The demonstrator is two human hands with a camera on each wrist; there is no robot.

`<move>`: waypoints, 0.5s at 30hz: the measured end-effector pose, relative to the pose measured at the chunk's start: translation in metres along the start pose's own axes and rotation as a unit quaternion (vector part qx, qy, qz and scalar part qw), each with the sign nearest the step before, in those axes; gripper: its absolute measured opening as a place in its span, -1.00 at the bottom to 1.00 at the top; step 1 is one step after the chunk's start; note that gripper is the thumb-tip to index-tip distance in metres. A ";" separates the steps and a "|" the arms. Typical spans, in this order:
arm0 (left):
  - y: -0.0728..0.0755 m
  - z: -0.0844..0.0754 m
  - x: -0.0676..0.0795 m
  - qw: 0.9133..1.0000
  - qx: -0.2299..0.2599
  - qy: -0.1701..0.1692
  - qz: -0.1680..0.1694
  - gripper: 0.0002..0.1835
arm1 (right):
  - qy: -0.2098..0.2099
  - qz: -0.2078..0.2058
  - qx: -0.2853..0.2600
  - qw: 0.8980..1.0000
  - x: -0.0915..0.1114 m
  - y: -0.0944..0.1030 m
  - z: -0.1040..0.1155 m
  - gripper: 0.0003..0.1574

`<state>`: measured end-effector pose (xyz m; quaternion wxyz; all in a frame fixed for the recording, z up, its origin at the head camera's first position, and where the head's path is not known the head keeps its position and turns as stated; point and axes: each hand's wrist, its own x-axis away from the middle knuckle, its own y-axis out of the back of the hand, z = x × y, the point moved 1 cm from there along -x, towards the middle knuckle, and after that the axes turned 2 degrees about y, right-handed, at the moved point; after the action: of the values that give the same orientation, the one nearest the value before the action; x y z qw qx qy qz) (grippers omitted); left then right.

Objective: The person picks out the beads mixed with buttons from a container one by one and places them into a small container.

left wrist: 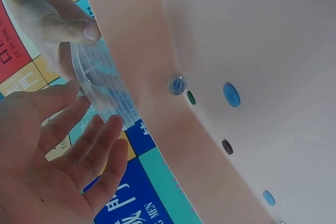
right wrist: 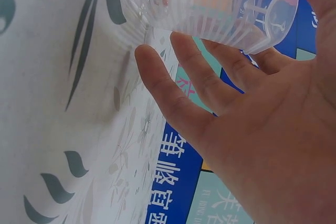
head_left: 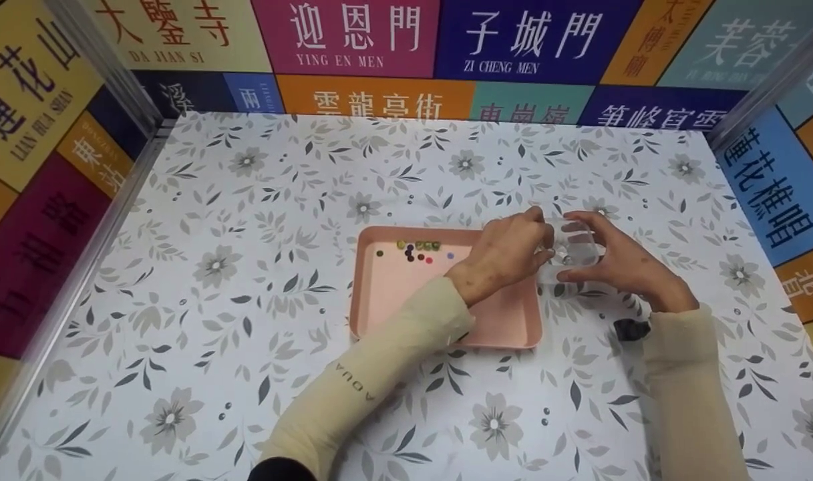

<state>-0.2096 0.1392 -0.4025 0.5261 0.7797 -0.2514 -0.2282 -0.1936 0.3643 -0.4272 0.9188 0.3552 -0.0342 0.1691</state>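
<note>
Held off the table at the right of the pink tray [head_left: 363, 287] is a clear ribbed plastic box [head_left: 583, 250]. My right hand [head_left: 623, 264] grips it between thumb and fingers, and a few small round pieces show through its wall [right wrist: 210, 9]. Across the tray reaches my left hand [head_left: 506, 250], its fingertips at the box's near edge. In the left wrist view the left thumb and index finger [left wrist: 76, 106] meet around a small shiny piece, mostly hidden. Inside the tray lie green marbles [head_left: 427, 246], dark pieces [head_left: 410, 254], a glass marble [left wrist: 177, 85] and a blue disc [left wrist: 231, 94].
A white tablecloth [head_left: 246, 321] with grey flowers and leaves covers the table. Panels with coloured lettering [head_left: 359, 40] stand along the back and sides. Something black [head_left: 631, 329] shows beside the right wrist. The tray's raised walls lie under my left forearm [head_left: 393, 347].
</note>
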 end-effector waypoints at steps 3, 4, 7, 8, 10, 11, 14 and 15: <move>0.000 0.001 0.000 1.000 0.000 0.002 0.002 -0.74 | 0.002 -0.001 -0.001 1.000 0.000 -0.001 0.000 0.34; 0.000 0.001 0.000 1.000 0.001 0.003 0.003 -0.73 | 0.003 -0.001 -0.001 1.000 0.000 -0.001 0.000 0.34; -0.001 0.001 0.001 1.000 0.006 0.006 0.008 -0.72 | 0.005 -0.003 -0.002 1.000 0.000 0.000 0.000 0.33; -0.001 0.002 0.001 1.000 0.007 0.006 0.010 -0.72 | 0.006 -0.004 0.001 1.000 0.000 0.000 -0.001 0.33; -0.002 0.002 0.001 1.000 0.011 0.007 0.012 -0.71 | 0.004 -0.004 0.003 1.000 0.000 0.000 -0.001 0.33; -0.002 0.002 0.002 1.000 0.013 0.007 0.012 -0.71 | 0.005 -0.004 0.004 1.000 -0.001 0.000 -0.002 0.33; -0.003 0.003 0.003 1.000 0.019 0.007 0.009 -0.73 | 0.006 -0.004 0.012 1.000 0.000 0.000 -0.001 0.34; -0.003 0.003 0.003 1.000 0.022 0.007 0.008 -0.73 | 0.006 -0.004 0.013 1.000 0.000 0.000 -0.001 0.34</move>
<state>-0.2086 0.1360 -0.4068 0.5122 0.7906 -0.2588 -0.2135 -0.1936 0.3644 -0.4279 0.9148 0.3662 -0.0253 0.1683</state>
